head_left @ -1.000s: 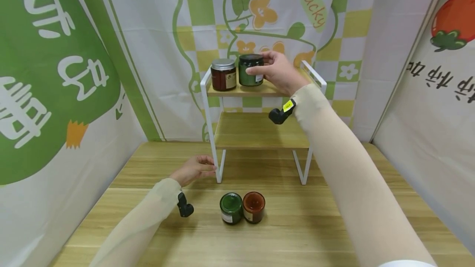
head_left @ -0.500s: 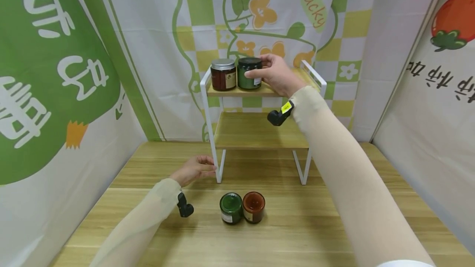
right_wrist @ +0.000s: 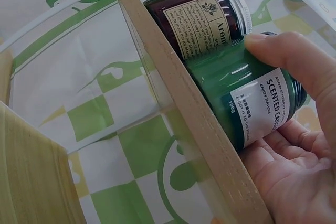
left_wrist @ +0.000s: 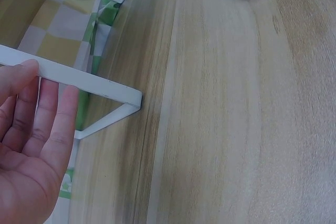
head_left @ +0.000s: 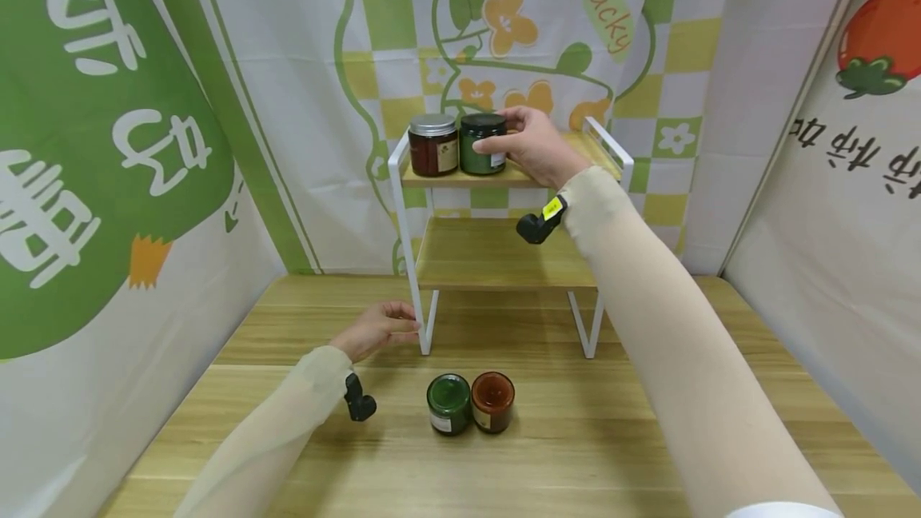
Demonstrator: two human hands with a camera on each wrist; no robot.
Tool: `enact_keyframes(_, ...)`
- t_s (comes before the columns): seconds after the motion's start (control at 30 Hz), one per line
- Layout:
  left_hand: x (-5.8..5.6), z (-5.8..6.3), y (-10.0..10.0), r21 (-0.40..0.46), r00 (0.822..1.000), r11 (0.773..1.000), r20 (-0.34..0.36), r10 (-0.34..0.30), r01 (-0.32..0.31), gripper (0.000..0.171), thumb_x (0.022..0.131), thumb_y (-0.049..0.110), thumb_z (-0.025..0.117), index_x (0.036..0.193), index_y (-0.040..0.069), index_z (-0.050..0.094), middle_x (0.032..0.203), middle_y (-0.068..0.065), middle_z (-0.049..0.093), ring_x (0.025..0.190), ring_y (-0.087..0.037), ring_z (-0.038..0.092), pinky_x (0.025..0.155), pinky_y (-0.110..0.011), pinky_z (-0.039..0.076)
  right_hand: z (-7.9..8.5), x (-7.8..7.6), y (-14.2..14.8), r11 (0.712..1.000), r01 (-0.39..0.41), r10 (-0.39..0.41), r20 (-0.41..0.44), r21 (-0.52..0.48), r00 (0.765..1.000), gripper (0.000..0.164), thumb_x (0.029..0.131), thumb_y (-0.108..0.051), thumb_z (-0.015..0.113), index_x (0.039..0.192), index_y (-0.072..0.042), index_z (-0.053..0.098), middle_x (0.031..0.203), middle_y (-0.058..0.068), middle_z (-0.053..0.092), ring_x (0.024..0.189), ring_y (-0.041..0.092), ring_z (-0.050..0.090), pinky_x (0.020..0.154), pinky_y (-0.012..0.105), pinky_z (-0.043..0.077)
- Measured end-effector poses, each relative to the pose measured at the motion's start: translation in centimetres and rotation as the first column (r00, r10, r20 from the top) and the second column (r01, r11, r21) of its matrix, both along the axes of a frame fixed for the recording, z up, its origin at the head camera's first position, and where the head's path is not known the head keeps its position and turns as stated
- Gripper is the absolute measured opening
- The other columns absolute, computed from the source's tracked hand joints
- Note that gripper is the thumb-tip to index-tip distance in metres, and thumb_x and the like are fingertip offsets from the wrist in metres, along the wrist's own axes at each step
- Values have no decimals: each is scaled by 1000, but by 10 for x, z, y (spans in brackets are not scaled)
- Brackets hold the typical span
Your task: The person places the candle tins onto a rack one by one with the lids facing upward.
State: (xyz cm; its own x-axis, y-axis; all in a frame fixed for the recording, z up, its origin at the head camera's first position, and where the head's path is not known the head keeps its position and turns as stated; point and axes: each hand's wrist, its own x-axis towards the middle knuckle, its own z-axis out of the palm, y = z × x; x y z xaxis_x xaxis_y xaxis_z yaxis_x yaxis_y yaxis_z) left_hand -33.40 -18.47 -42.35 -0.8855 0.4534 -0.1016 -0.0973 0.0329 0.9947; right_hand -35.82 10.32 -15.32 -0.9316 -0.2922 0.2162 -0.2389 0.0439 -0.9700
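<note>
On the top board of a two-tier shelf rack (head_left: 504,254), my right hand (head_left: 541,147) grips a green scented candle jar (head_left: 484,158) with a black lid, thumb in front and fingers behind. Its white label (right_wrist: 262,106) faces the right wrist camera, and its base is at the board. Close on its left stands a dark red candle jar (head_left: 433,147) with a silver lid. Low on the left, my left hand (head_left: 377,330) pinches the rack's white metal leg (left_wrist: 94,83), thumb on the near side and fingers behind it.
In front of the rack, a green glass jar (head_left: 448,404) and an amber glass jar (head_left: 492,401) stand side by side on the wooden table (head_left: 345,470). The lower shelf (head_left: 504,254) lies under my right wrist. A printed curtain (head_left: 388,22) hangs behind.
My right hand has lowered the green candle jar onto the top board and shifted it slightly left, up close to the dark red jar. The left hand has stayed on the leg.
</note>
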Motion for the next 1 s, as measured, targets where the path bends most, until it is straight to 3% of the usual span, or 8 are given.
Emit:
enact_keyframes(0.5, 1, 2, 0, 6, 1000, 1000, 1, -9, 9, 11, 95, -4, 54, 96, 7, 54, 95, -3, 59, 101, -22, 64, 105, -46, 49, 1, -1, 0, 1000, -7, 7, 18, 16, 1000, 65, 85, 2, 69, 141, -2, 37, 135, 15, 47, 108, 19, 56, 74, 17, 54)
enact_keyframes(1.0, 0, 0, -1, 12, 1000, 1000, 7, -9, 9, 10, 95, -4, 54, 97, 6, 54, 96, -2, 59, 102, -23, 64, 101, -40, 53, 3, 0, 1, 999, -20, 19, 31, 28, 999, 66, 85, 3, 69, 143, -2, 36, 133, 13, 48, 97, 14, 56, 68, 16, 51)
